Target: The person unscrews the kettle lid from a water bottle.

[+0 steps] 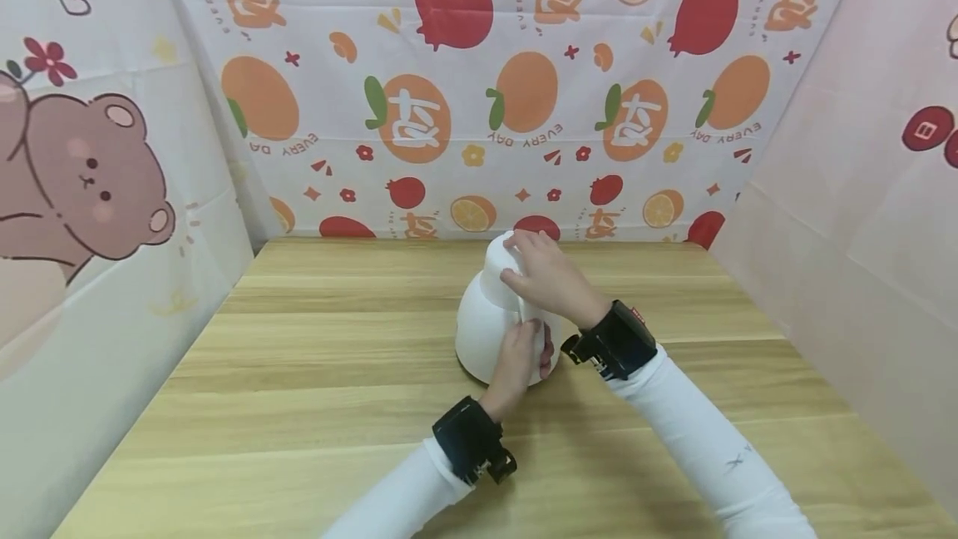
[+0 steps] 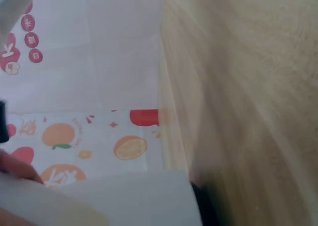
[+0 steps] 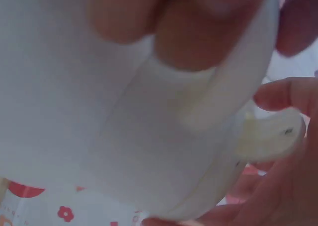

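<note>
A white rounded jug (image 1: 482, 327) with a narrower top and a dark base rim stands on the wooden table. My left hand (image 1: 515, 360) grips its handle on the near right side. At the top, my right hand (image 1: 550, 277) holds the white upper part from the right, fingers and thumb bent round it. The right wrist view shows the jug's white body (image 3: 149, 136) close up, with fingers round the handle and the other hand's fingers near the top. In the left wrist view, part of the white jug (image 2: 144, 198) fills the bottom edge.
The wooden table (image 1: 314, 406) reaches back to a fruit-print cloth (image 1: 464, 173). A cloth with a bear print (image 1: 97, 181) hangs at the left, and a pale pink cloth (image 1: 838, 206) at the right.
</note>
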Available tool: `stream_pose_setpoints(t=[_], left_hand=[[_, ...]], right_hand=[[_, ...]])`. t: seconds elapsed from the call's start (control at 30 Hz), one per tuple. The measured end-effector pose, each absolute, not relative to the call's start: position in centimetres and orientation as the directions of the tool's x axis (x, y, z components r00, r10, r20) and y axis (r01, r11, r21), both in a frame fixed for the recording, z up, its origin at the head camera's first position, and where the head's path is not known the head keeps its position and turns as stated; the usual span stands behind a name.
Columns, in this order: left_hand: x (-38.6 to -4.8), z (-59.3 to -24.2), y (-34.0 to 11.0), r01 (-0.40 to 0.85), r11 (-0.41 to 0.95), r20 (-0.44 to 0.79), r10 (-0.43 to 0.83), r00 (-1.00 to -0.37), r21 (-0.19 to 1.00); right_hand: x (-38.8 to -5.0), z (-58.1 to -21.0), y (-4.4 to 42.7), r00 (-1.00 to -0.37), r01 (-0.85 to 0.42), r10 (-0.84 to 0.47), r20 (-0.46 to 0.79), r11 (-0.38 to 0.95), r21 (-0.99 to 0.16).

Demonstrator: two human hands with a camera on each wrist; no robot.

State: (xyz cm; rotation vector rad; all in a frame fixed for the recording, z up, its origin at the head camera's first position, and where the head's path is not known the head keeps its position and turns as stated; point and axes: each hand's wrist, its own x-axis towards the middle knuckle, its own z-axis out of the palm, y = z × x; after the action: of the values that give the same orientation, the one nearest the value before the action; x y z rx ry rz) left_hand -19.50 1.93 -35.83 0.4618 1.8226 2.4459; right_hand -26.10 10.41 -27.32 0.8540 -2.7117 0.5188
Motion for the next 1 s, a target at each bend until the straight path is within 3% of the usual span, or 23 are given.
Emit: stream_pose_setpoints(t=[0.27,0.53,0.73,1.0], left_hand=[[-19.2,-36.0,2.2,0.182,-0.315,0.252,0.2,-0.947,0.931],[-19.5,-36.2,2.3,0.183,-0.33,0.261,0.212,-0.942,0.926],[-19.4,-36.2,2.4,0.214,-0.302,0.283,0.211,-0.936,0.929],[-19.5,-36.1,2.5,0.243,-0.264,0.298,0.193,-0.935,0.933]], right_hand=[[-26.4,-26.3,8.9,-0.854,-0.514,-0.483,0.193,0.839,-0.177],[-26.7,-26.6,8.3,-0.908,-0.415,-0.388,0.157,0.884,-0.216],[-26.9,-27.2,8.6,-0.881,-0.454,-0.43,0.197,0.885,-0.103],[-27.2,-27.2,9.2,-0.837,-0.53,-0.506,0.209,0.844,-0.078]])
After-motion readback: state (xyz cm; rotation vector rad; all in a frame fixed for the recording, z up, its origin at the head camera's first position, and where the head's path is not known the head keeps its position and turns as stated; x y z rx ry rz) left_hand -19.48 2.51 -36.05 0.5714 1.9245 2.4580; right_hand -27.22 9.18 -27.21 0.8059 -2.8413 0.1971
